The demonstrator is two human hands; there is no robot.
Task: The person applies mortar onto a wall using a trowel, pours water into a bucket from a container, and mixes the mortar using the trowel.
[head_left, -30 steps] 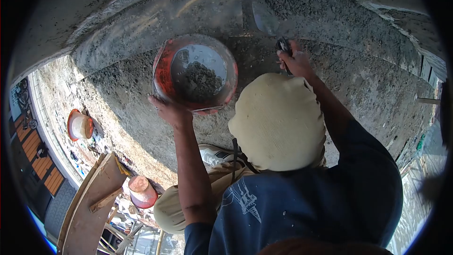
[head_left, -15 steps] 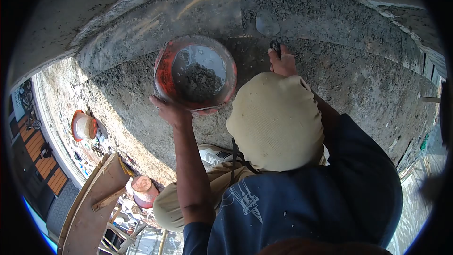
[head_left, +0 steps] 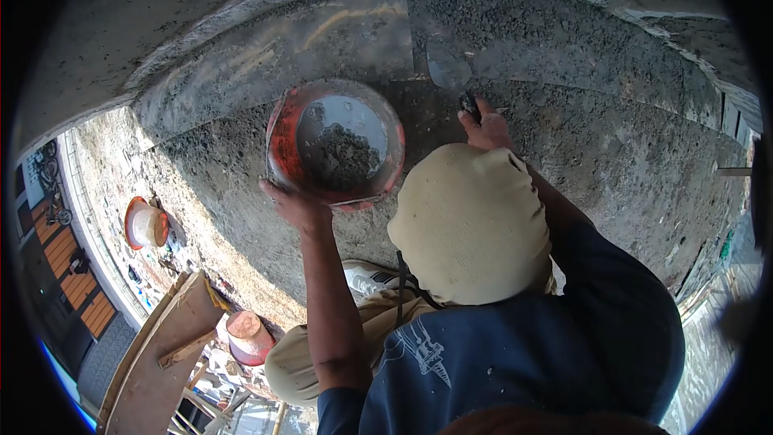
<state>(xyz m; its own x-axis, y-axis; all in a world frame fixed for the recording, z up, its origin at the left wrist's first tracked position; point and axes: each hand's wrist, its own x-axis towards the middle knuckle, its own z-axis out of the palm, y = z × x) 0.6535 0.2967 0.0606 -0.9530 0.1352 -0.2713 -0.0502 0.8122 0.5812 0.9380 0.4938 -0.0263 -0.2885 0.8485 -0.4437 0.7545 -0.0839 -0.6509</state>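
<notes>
Red, grey-smeared plastic makes up the round bucket [head_left: 286,141] standing on the rough, gritty grey surface [head_left: 241,169] in front of the person. Its pale grey inside holds a dark, lumpy grey mix [head_left: 342,159], heaped toward the near side. The left hand [head_left: 295,206] lies against the bucket's near left edge, one finger stretched out along it; whether the rest of that hand grips or only steadies, I cannot tell. The right hand [head_left: 488,126] is clenched around the black handle of a trowel with a broad, flat grey metal blade [head_left: 448,64], well apart from the bucket on its right.

Compared with a second ago, the whole view has shifted so that the bucket and ground sit a little lower. The blade has also been drawn nearer the person: it lay beyond the long seam in the surface and now its near end reaches across that line. The right hand has come in closer to the bucket's side, while the left hand keeps its place at the edge. The bucket and its mix look much the same.

A large, rounded form in beige cloth [head_left: 471,225] fills the space between the forearms, with a white-and-grey shoe [head_left: 369,279] to its left. Farther left lie a pale tub with a red rim [head_left: 146,224] and a brown wooden board [head_left: 153,354].
</notes>
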